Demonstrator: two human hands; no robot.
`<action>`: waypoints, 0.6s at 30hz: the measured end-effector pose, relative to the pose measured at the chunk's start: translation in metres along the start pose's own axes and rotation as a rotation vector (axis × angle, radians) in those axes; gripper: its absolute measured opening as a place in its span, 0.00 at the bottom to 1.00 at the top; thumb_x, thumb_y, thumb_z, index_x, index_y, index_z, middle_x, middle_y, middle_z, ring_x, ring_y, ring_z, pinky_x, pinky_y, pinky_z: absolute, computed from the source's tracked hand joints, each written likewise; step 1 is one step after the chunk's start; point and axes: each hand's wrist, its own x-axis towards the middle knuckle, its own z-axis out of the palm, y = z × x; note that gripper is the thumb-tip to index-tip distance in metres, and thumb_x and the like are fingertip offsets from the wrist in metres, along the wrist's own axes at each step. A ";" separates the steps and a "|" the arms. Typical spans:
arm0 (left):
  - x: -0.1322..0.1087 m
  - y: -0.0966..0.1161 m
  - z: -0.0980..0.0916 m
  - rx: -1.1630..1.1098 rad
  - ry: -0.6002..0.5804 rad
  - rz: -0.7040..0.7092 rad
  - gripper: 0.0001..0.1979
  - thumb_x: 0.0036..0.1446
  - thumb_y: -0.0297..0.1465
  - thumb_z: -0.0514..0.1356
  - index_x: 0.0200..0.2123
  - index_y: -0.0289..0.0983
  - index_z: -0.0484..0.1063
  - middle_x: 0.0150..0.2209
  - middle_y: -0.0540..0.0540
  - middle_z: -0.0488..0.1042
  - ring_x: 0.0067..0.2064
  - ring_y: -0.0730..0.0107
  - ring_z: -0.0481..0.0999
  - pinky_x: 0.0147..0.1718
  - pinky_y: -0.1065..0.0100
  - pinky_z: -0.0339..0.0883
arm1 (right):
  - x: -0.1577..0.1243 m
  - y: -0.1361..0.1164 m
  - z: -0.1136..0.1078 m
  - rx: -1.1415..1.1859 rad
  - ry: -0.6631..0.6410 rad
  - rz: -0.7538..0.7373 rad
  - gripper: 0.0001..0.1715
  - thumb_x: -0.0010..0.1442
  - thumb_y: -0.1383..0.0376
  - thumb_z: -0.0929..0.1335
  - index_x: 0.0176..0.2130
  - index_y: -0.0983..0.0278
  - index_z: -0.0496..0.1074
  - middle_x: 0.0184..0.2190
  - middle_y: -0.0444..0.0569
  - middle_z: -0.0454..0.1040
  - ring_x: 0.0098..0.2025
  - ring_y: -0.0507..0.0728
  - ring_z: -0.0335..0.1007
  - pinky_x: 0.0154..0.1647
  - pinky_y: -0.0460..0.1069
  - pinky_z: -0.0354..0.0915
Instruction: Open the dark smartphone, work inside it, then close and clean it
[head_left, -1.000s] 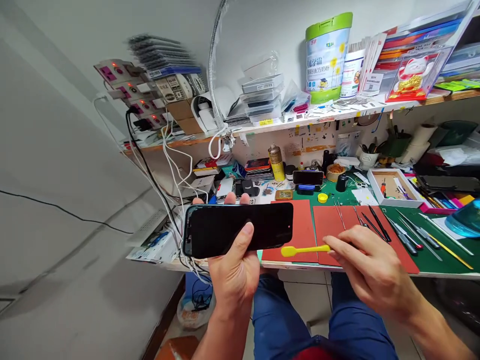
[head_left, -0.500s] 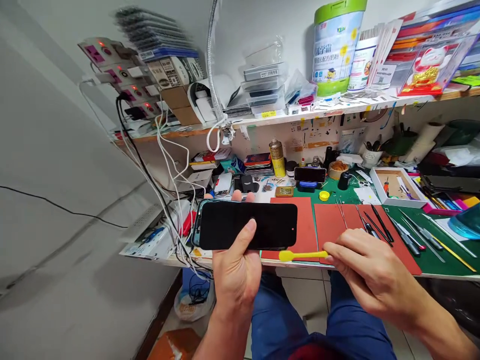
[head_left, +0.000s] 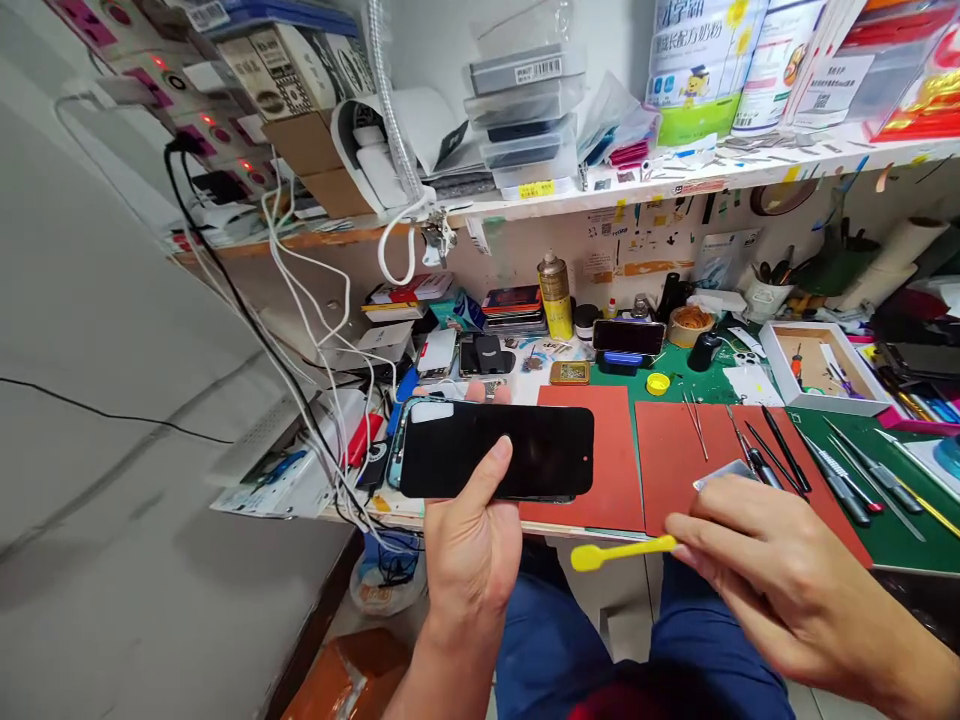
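My left hand [head_left: 472, 540] grips a smartphone [head_left: 540, 450] from below, thumb pressed on its black screen. At the left end a teal frame edge [head_left: 397, 450] shows past the screen, which sits slightly offset from it. A pale patch lies on the screen's upper left corner; whether it is a reflection I cannot tell. Between the fingertips of my right hand [head_left: 780, 570] is a yellow plastic pry tool [head_left: 622, 552], its broad flat end pointing left, below and apart from the phone. A greyish translucent piece [head_left: 726, 474] shows just behind my right knuckles; whether I hold it is unclear.
Red mats [head_left: 592, 400] lie on the green work mat [head_left: 847, 425], with tweezers [head_left: 696, 425] and several pen-like tools on the right. A white tray [head_left: 825, 395] and a spray can [head_left: 555, 295] stand further back. White cables [head_left: 300, 290] hang at left under the shelf [head_left: 615, 190].
My view has tipped down and moved closer to the bench. The yellow pry tool and my right hand have dropped a little, away from the phone. The pale patch and the translucent piece now show.
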 end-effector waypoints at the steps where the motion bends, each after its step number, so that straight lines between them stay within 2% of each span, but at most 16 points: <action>1: 0.002 -0.003 0.000 0.005 0.003 -0.012 0.35 0.59 0.25 0.75 0.67 0.53 0.77 0.67 0.49 0.79 0.72 0.50 0.74 0.77 0.48 0.58 | 0.001 0.002 0.001 -0.005 0.018 0.013 0.12 0.76 0.71 0.64 0.44 0.62 0.77 0.31 0.47 0.70 0.30 0.56 0.63 0.31 0.54 0.54; 3: 0.007 -0.011 -0.001 0.016 0.009 -0.036 0.34 0.59 0.25 0.75 0.66 0.52 0.78 0.67 0.49 0.80 0.71 0.50 0.75 0.77 0.48 0.59 | 0.002 0.008 0.004 -0.008 0.014 0.043 0.12 0.76 0.71 0.64 0.43 0.62 0.77 0.31 0.47 0.71 0.30 0.57 0.64 0.31 0.54 0.55; 6: 0.015 -0.021 -0.002 0.023 0.029 -0.067 0.33 0.59 0.24 0.75 0.65 0.52 0.79 0.67 0.48 0.79 0.70 0.47 0.77 0.74 0.44 0.64 | 0.006 0.018 0.009 0.059 -0.089 0.057 0.14 0.76 0.70 0.64 0.41 0.61 0.77 0.29 0.46 0.69 0.28 0.56 0.63 0.30 0.53 0.56; 10: 0.024 -0.031 -0.001 0.024 0.076 -0.124 0.33 0.58 0.22 0.75 0.64 0.51 0.80 0.68 0.47 0.78 0.70 0.46 0.76 0.72 0.43 0.69 | 0.007 0.031 0.016 0.054 -0.050 0.101 0.12 0.77 0.69 0.65 0.46 0.61 0.78 0.31 0.47 0.72 0.30 0.57 0.66 0.31 0.54 0.59; 13: 0.031 -0.036 0.000 0.034 0.123 -0.145 0.34 0.58 0.21 0.74 0.65 0.51 0.79 0.69 0.47 0.77 0.72 0.46 0.74 0.73 0.43 0.67 | -0.005 0.039 0.017 0.092 -0.188 0.092 0.14 0.78 0.67 0.64 0.46 0.59 0.79 0.31 0.47 0.73 0.29 0.57 0.70 0.30 0.54 0.63; 15: 0.035 -0.039 0.000 0.039 0.132 -0.153 0.35 0.58 0.21 0.74 0.66 0.51 0.78 0.70 0.47 0.76 0.73 0.47 0.72 0.75 0.43 0.64 | -0.021 0.046 0.017 0.081 -0.188 0.113 0.15 0.78 0.66 0.64 0.49 0.56 0.80 0.37 0.50 0.80 0.36 0.60 0.78 0.34 0.55 0.70; 18: 0.041 -0.044 -0.002 0.050 0.124 -0.167 0.36 0.58 0.22 0.75 0.67 0.51 0.77 0.71 0.47 0.76 0.74 0.47 0.71 0.77 0.43 0.59 | -0.047 0.063 0.021 -0.006 -0.078 0.194 0.17 0.78 0.65 0.64 0.57 0.54 0.78 0.48 0.51 0.84 0.47 0.63 0.83 0.42 0.57 0.76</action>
